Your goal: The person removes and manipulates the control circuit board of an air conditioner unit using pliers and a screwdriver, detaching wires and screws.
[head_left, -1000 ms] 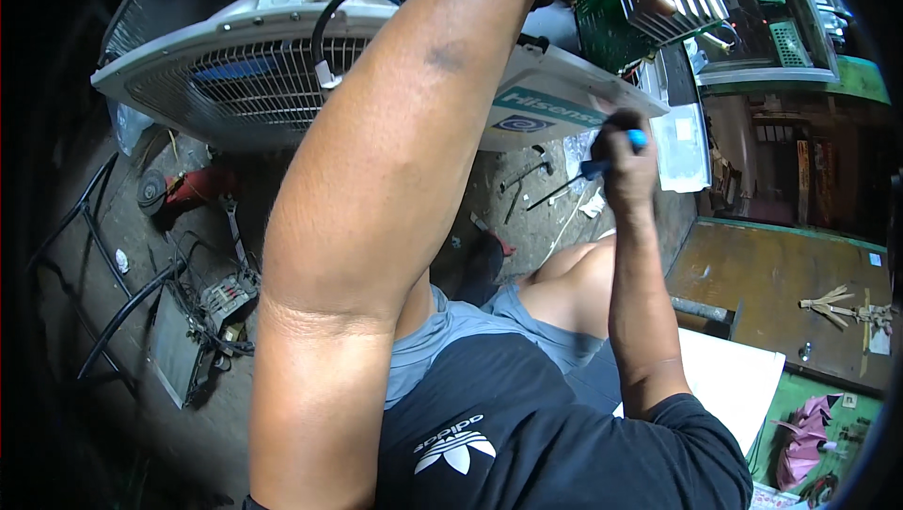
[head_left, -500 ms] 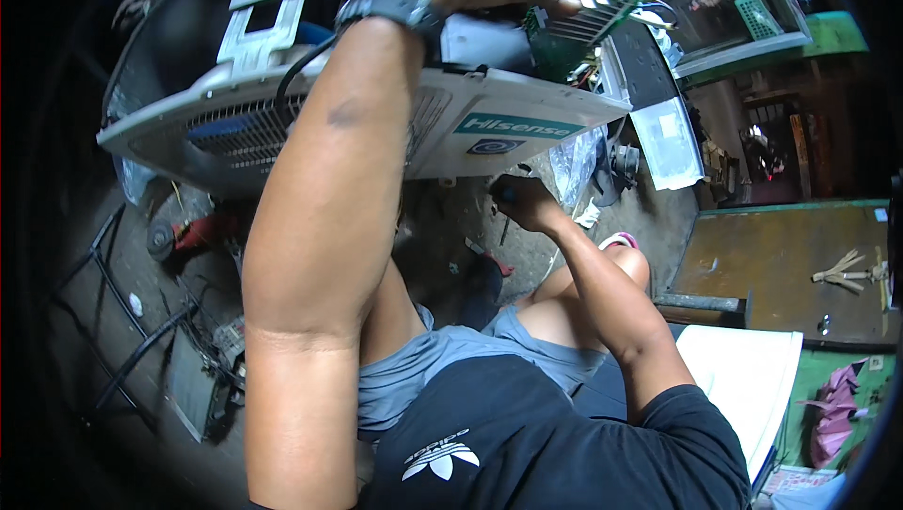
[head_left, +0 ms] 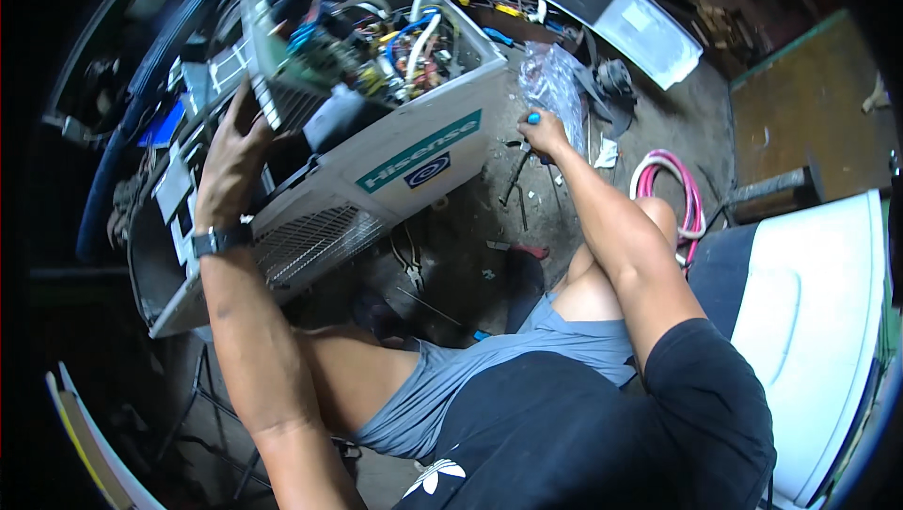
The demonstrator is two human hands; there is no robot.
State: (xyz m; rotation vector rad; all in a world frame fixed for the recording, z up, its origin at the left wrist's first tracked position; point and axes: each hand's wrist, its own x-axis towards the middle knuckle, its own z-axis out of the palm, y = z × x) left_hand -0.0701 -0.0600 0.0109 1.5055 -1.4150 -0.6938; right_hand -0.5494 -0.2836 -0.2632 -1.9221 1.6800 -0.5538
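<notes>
My left hand [head_left: 230, 157] is closed on the edge of a circuit board [head_left: 315, 58], whose metal-finned heat sink [head_left: 296, 107] faces me. The board is tilted up above an air conditioner outdoor unit [head_left: 414, 176] with a white housing, grille and teal label. Wires [head_left: 414, 39] in several colours and small electronic parts crowd the board's far side. To the right of the unit, my right hand [head_left: 544, 136] is closed round a screwdriver [head_left: 533, 118]; its blue handle end shows above the fist and the thin shaft points down.
Pliers [head_left: 411, 261] and another tool with black handles [head_left: 513, 185] lie on the floor. Clear plastic wrap [head_left: 550, 82] sits beyond my right hand. A pink-and-white coiled hose [head_left: 691, 185] is by my right knee, and a white panel [head_left: 809, 322] stands at the right.
My view has swung, so the unit now appears turned and further left. The board is tipped up, showing its wires and parts. My right hand keeps hold of the screwdriver.
</notes>
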